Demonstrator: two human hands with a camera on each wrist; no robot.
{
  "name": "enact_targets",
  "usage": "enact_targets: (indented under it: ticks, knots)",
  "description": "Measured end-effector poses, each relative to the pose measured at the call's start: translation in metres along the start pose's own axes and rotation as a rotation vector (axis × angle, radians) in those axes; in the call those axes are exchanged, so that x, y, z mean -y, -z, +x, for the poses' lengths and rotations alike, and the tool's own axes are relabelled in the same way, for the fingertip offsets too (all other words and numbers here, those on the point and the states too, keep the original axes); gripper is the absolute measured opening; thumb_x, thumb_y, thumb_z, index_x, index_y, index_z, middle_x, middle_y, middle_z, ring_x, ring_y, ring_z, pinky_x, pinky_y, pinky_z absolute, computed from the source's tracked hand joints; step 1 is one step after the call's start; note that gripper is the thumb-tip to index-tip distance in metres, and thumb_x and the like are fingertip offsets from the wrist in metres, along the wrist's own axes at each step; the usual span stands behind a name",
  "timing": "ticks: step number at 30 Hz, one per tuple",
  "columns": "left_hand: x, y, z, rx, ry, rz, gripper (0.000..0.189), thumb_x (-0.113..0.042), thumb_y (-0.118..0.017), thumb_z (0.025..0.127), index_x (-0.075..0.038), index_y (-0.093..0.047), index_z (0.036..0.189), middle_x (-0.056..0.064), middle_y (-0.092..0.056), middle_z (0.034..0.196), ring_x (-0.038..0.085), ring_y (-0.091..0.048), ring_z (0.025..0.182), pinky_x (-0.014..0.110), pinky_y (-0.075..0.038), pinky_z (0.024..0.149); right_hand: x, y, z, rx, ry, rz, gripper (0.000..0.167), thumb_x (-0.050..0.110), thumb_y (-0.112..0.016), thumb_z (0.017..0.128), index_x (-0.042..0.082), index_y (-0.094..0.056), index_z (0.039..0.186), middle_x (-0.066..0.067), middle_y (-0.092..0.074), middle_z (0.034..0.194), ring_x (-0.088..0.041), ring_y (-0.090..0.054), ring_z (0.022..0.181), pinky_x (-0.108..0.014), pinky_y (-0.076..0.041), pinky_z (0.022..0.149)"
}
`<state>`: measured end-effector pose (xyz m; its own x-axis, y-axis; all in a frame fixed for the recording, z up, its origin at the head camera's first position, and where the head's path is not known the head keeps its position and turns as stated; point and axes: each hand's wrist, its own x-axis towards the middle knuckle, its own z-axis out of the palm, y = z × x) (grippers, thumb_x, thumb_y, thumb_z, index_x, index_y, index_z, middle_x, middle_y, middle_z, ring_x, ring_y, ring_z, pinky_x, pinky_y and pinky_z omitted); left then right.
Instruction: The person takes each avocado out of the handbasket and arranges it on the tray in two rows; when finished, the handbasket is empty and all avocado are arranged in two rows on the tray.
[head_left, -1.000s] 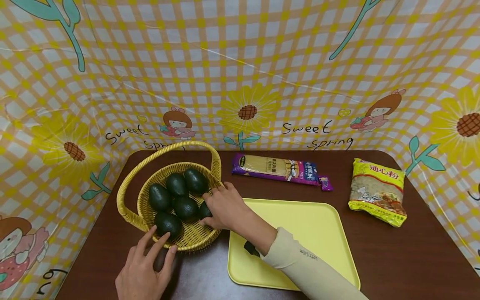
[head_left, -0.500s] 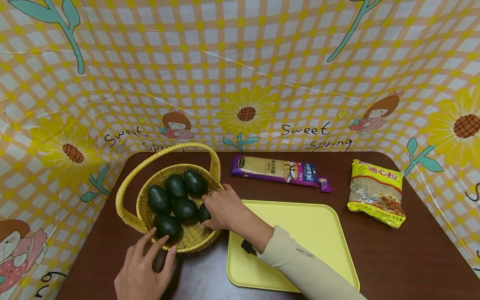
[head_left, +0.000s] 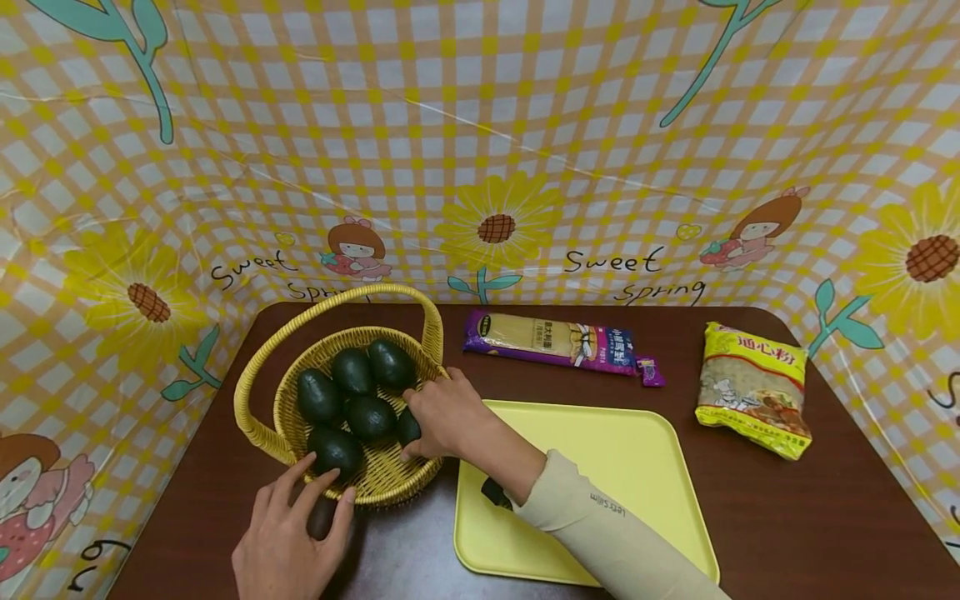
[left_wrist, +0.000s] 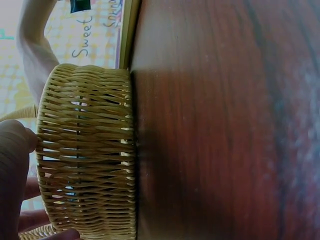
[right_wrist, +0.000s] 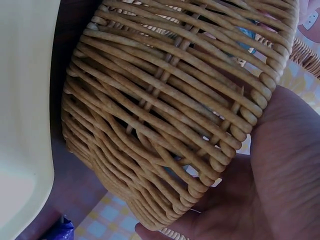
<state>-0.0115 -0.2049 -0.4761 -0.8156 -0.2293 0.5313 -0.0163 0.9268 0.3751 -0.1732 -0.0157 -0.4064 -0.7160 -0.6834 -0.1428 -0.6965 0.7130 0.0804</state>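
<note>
A yellow wicker basket (head_left: 382, 492) with an arched handle holds several dark green avocados (head_left: 371, 418). My right hand (head_left: 452, 419) reaches over the basket's right rim, its fingers and thumb around an avocado (head_left: 407, 427) that they partly hide. At the near left rim, my left hand (head_left: 288, 533) has its fingers loosely spread, with the fingertips at the rim and against the nearest avocado (head_left: 335, 454). In the left wrist view its thumb (left_wrist: 31, 139) lies at the rim of the woven wall (left_wrist: 85, 150). The right wrist view shows the wicker side (right_wrist: 165, 100) beside the right palm (right_wrist: 285, 165).
Right of the basket, a yellow tray (head_left: 630, 467) lies under the right forearm. Behind it is a purple pasta packet (head_left: 551, 340). A yellow bag of macaroni (head_left: 753, 387) lies at the table's right. Checked cloth (head_left: 495, 108) surrounds the brown table (head_left: 810, 517).
Both hands, the basket and the avocados keep almost the same places. The view shifts only slightly.
</note>
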Motion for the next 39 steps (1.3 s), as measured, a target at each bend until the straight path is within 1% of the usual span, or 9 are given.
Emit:
enact_targets:
  ticks: [5,12,17,24,29,33,39]
  knots:
    - [0.000,-0.001,0.000,-0.006,-0.006,-0.002,0.033,-0.040,-0.091,0.085,-0.017,-0.086,0.108,0.011,-0.074,0.128,0.037,-0.069,0.102,0.054,-0.058,0.052,0.000,-0.001,0.001,0.009,-0.001,-0.012,0.084,0.077,-0.079,0.083,0.016,-0.071,0.140,-0.006,-0.078,0.116,-0.026,-0.076,0.107,-0.051,-0.047,0.116]
    - [0.000,-0.001,-0.001,0.000,-0.002,-0.007,0.033,-0.039,-0.091,0.085,-0.017,-0.086,0.109,0.011,-0.073,0.130,0.037,-0.069,0.103,0.054,-0.058,0.052,0.000,-0.001,-0.001,-0.012,-0.001,-0.033,0.087,0.077,-0.077,0.085,0.015,-0.068,0.145,-0.010,-0.075,0.128,-0.028,-0.073,0.118,-0.050,-0.044,0.120]
    - [0.001,-0.002,-0.002,-0.003,-0.005,-0.016,0.034,-0.039,-0.091,0.085,-0.017,-0.086,0.110,0.011,-0.073,0.131,0.037,-0.069,0.103,0.054,-0.058,0.053,0.000,-0.002,-0.002,-0.043,0.001,-0.050,0.085,0.077,-0.077,0.085,0.015,-0.068,0.143,-0.011,-0.074,0.128,-0.029,-0.072,0.118,-0.049,-0.045,0.119]
    - [0.004,-0.002,-0.004,-0.031,-0.007,-0.022,0.035,-0.039,-0.094,0.082,-0.017,-0.086,0.108,0.010,-0.074,0.130,0.036,-0.070,0.102,0.056,-0.058,0.054,-0.001,-0.003,-0.006,-0.135,0.027,-0.070,0.084,0.077,-0.079,0.083,0.014,-0.070,0.138,-0.011,-0.075,0.122,-0.026,-0.077,0.104,-0.047,-0.050,0.114]
    - [0.007,-0.001,-0.004,-0.045,-0.021,-0.025,0.036,-0.039,-0.095,0.080,-0.017,-0.087,0.108,0.011,-0.074,0.129,0.037,-0.070,0.099,0.055,-0.057,0.053,-0.003,-0.003,-0.010,-0.189,0.045,-0.050,0.081,0.074,-0.081,0.083,0.014,-0.070,0.136,-0.011,-0.074,0.121,-0.026,-0.077,0.097,-0.046,-0.053,0.111]
    - [0.009,0.000,-0.004,-0.056,-0.036,-0.029,0.037,-0.039,-0.095,0.080,-0.018,-0.087,0.109,0.011,-0.075,0.129,0.038,-0.070,0.098,0.055,-0.057,0.052,-0.005,-0.003,-0.013,-0.229,0.062,-0.025,0.079,0.072,-0.082,0.083,0.014,-0.069,0.137,-0.011,-0.073,0.123,-0.027,-0.076,0.099,-0.045,-0.053,0.110]
    - [0.011,0.000,-0.004,-0.078,-0.065,-0.045,0.040,-0.037,-0.095,0.080,-0.019,-0.087,0.114,0.011,-0.075,0.131,0.039,-0.071,0.095,0.054,-0.056,0.051,-0.010,-0.002,-0.019,-0.323,0.083,0.009,0.079,0.070,-0.083,0.083,0.015,-0.070,0.138,-0.013,-0.073,0.127,-0.030,-0.074,0.113,-0.046,-0.052,0.112]
